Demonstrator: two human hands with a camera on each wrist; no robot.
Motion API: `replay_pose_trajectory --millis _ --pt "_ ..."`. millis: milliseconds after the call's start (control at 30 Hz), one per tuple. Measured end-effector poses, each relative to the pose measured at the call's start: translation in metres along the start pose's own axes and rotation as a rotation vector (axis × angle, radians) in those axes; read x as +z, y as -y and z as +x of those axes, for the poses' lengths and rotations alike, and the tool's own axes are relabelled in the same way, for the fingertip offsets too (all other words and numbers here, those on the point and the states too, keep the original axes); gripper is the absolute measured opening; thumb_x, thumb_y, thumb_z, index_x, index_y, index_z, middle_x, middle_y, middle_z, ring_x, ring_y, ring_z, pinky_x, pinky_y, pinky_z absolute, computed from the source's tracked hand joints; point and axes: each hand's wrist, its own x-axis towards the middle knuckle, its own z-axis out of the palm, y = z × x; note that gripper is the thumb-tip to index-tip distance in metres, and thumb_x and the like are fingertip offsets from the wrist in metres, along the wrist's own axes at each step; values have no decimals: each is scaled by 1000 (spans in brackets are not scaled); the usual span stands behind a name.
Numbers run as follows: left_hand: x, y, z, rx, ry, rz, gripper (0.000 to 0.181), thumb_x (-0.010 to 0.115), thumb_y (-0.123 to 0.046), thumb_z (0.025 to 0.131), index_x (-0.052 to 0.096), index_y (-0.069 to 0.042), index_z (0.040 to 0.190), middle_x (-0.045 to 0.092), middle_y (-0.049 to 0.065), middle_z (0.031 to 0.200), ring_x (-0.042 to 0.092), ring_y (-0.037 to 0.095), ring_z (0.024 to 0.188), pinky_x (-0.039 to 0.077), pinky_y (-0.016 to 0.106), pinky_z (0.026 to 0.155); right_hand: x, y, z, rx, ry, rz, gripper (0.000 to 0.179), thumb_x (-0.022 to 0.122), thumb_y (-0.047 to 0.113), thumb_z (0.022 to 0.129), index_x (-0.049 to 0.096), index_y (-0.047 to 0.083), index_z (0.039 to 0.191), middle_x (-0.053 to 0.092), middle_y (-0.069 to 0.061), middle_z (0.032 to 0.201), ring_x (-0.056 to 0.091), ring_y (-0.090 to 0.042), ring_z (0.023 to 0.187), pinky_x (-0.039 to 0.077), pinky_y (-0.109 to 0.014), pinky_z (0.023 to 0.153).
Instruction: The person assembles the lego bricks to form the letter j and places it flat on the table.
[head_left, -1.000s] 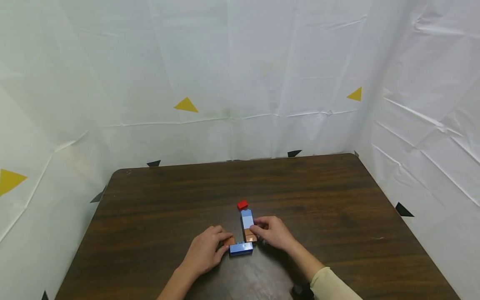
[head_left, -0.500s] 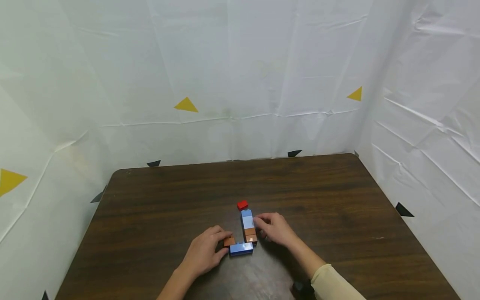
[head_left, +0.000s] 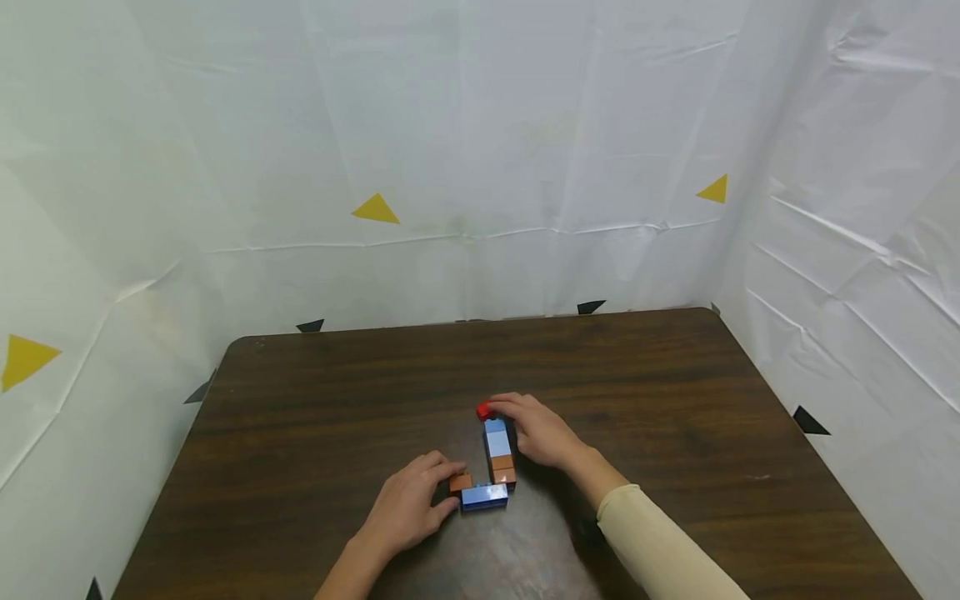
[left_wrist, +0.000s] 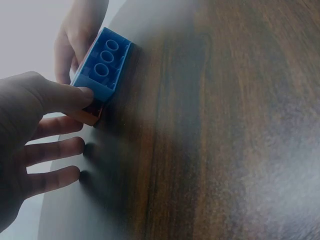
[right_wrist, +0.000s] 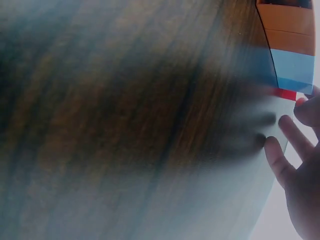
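In the head view, toy bricks form a bent row on the table: a blue brick lies across the near end, standing on its side. An orange brick adjoins its left end. My left hand pinches this corner; the left wrist view shows the thumb on the blue brick's end, hollow underside facing the camera. From the right end, orange-brown bricks and light blue bricks run away from me. Beyond them, my right hand has its fingertips at a small red brick, partly covered by them.
The dark wooden table extends around the bricks on every side. White sheeting with yellow and black triangles hangs behind it and at both sides.
My right hand has left the side of the light blue and orange-brown bricks and moved forward to the red brick. My left hand stays at the near left corner.
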Motion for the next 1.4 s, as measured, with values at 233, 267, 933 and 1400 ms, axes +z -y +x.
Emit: replay_pose_trajectory --millis 233,267,933,1400 --pt "0 -1 0 -2 7 2 42 78 -33 85 68 -23 124 59 -14 105 54 4 89 50 31 74 2 0 2 -8 6 -102 50 55 -2 91 58 17 137 49 -1 142 48 -21 123 42 -45 100" --pt "0 -1 0 0 7 5 41 78 -33 84 68 -23 123 59 -14 105 54 4 90 50 31 74 2 1 2 -11 4 -105 49 55 -1 92 58 17 137 48 -1 142 48 -21 123 42 -45 100" --pt "-2 -1 0 -5 12 32 40 78 -35 84 70 -23 121 61 -13 105 53 6 89 49 31 71 9 6 1 13 -26 -96 47 57 7 95 55 16 141 48 -5 135 48 -23 119 42 -46 96" --pt "-1 1 1 -38 39 22 43 76 -37 85 67 -22 124 59 -12 104 52 5 87 49 31 71 6 6 -1 33 -49 -42 46 57 7 95 55 16 140 47 -7 136 48 -24 119 43 -47 97"
